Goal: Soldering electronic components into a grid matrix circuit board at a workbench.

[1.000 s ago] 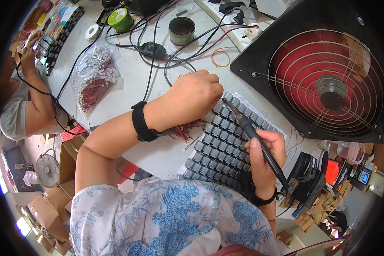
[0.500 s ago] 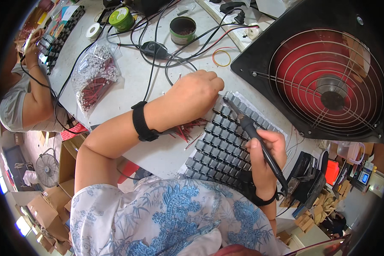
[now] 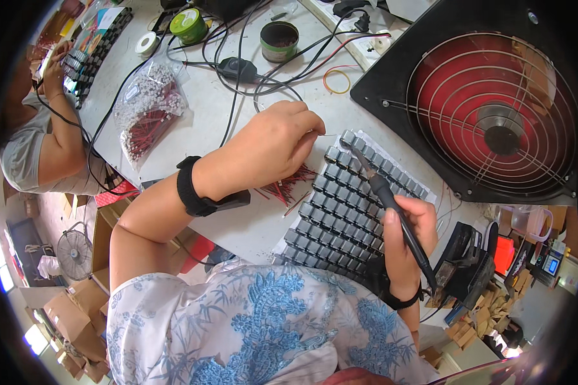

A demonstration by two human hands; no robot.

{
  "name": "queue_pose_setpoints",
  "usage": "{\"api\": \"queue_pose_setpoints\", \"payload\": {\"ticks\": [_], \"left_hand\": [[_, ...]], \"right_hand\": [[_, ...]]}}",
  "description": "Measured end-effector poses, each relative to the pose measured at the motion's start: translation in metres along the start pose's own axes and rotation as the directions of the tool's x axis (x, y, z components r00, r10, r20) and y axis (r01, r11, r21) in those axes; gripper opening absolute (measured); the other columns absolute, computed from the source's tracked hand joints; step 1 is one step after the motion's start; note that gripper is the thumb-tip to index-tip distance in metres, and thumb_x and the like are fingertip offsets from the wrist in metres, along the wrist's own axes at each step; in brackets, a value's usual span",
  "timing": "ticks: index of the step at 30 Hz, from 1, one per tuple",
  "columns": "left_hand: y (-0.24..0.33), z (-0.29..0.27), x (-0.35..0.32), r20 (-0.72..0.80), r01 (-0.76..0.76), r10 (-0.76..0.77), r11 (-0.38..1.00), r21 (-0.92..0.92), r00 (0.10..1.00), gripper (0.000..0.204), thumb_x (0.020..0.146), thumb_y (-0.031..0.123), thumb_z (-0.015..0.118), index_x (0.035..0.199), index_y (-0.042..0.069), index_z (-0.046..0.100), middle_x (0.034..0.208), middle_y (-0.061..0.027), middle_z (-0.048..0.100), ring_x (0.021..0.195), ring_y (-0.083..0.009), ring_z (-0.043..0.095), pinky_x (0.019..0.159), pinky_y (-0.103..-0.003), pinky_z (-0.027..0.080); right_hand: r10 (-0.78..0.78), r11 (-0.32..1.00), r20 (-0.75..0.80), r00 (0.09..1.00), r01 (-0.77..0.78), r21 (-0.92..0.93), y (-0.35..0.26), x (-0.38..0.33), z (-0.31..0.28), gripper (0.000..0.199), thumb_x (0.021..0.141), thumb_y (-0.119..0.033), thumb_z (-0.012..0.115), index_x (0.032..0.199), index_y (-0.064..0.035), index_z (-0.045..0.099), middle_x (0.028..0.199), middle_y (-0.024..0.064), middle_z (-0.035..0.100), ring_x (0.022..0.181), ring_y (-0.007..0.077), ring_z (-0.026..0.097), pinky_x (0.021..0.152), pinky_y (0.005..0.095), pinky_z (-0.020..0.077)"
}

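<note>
Pencil-like in my right hand (image 3: 412,234) is a black soldering iron (image 3: 385,191), its metal tip reaching the far end of a set of small grey blocks (image 3: 331,215). These blocks lie in rows with dark gaps on a white sheet. My left hand (image 3: 273,138) hovers just left of the far corner, fingers pinched together. A thin wire seems to stick out from the fingertips toward the blocks; its kind is too fine to make out. Under that hand, a pile of red wires (image 3: 284,189) is partly hidden.
A caged fan (image 3: 494,122) in a black frame stands at the right. Left of my arm lies a plastic bag (image 3: 149,109) of red wires with white connectors. Black cables with an inline control (image 3: 237,69), a tin (image 3: 279,43) and a green tub (image 3: 188,27) are behind. Another person (image 3: 51,141) sits far left.
My left hand has drawn back a little to the left, away from the iron's tip. The iron stays at the far end of the blocks. The whole view has shifted slightly.
</note>
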State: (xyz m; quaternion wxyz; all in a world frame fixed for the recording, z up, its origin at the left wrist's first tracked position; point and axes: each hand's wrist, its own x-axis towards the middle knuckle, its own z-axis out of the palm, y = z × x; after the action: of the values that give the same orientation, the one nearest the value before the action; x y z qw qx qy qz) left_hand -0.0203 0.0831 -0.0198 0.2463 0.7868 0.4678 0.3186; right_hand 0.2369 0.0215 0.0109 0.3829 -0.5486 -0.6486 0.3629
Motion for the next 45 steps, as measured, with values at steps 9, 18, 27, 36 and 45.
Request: {"api": "queue_pose_setpoints", "payload": {"ticks": [9, 18, 27, 36, 45], "left_hand": [[-0.004, -0.002, -0.002, -0.022, -0.061, 0.064, 0.99, 0.125, 0.998, 0.023, 0.078, 0.0, 0.065, 0.101, 0.004, 0.067, 0.08, -0.0085, 0.06, 0.077, -0.0284, 0.055, 0.071, -0.037, 0.046], [-0.009, 0.003, -0.005, -0.135, -0.022, 0.031, 0.997, 0.073, 0.99, 0.015, 0.078, 0.002, 0.068, 0.093, 0.006, 0.066, 0.078, -0.0076, 0.06, 0.075, -0.0281, 0.056, 0.068, -0.038, 0.046], [-0.008, 0.009, -0.006, -0.002, -0.078, 0.079, 0.99, 0.115, 0.997, 0.01, 0.075, 0.008, 0.069, 0.084, 0.007, 0.064, 0.075, -0.0075, 0.057, 0.076, -0.0279, 0.055, 0.068, -0.038, 0.045], [-0.009, 0.016, 0.012, 0.019, -0.106, 0.105, 0.966, 0.234, 0.994, 0.007, 0.078, 0.01, 0.067, 0.083, 0.007, 0.063, 0.078, -0.0064, 0.056, 0.079, -0.0268, 0.054, 0.072, -0.037, 0.044], [-0.014, 0.026, 0.02, 0.034, -0.125, 0.121, 0.964, 0.236, 0.992, 0.007, 0.078, 0.011, 0.067, 0.082, 0.007, 0.064, 0.078, -0.0057, 0.056, 0.081, -0.026, 0.056, 0.073, -0.037, 0.045]], "right_hand": [[0.041, 0.998, 0.003, 0.999, -0.041, 0.039, 0.003, 0.006, 0.013, 0.022, 0.086, -0.005, 0.067, 0.106, 0.0024, 0.058, 0.083, 0.0047, 0.063, 0.068, 0.0053, 0.055, 0.061, 0.0201, 0.0454], [0.029, 1.0, -0.066, 0.997, -0.029, -0.004, 0.006, 0.003, 0.013, 0.022, 0.085, -0.006, 0.068, 0.104, 0.0008, 0.059, 0.081, 0.0043, 0.063, 0.065, 0.0063, 0.055, 0.061, 0.0203, 0.0452], [-0.02, 0.998, 0.028, 0.999, 0.021, -0.058, 0.005, -0.012, 0.002, 0.022, 0.086, -0.007, 0.069, 0.104, 0.0006, 0.059, 0.084, 0.0048, 0.063, 0.067, 0.0058, 0.055, 0.061, 0.0202, 0.0449], [0.08, 0.997, -0.014, 0.997, -0.08, 0.017, 0.002, 0.004, 0.011, 0.02, 0.088, -0.007, 0.066, 0.104, 0.002, 0.058, 0.085, 0.0048, 0.062, 0.07, 0.0055, 0.054, 0.063, 0.0195, 0.0448], [0.064, 0.997, 0.005, 0.998, -0.064, 0.032, 0.004, 0.007, 0.013, 0.02, 0.088, -0.005, 0.066, 0.104, 0.0028, 0.057, 0.082, 0.0043, 0.062, 0.067, 0.0042, 0.054, 0.061, 0.0182, 0.0438]]}}
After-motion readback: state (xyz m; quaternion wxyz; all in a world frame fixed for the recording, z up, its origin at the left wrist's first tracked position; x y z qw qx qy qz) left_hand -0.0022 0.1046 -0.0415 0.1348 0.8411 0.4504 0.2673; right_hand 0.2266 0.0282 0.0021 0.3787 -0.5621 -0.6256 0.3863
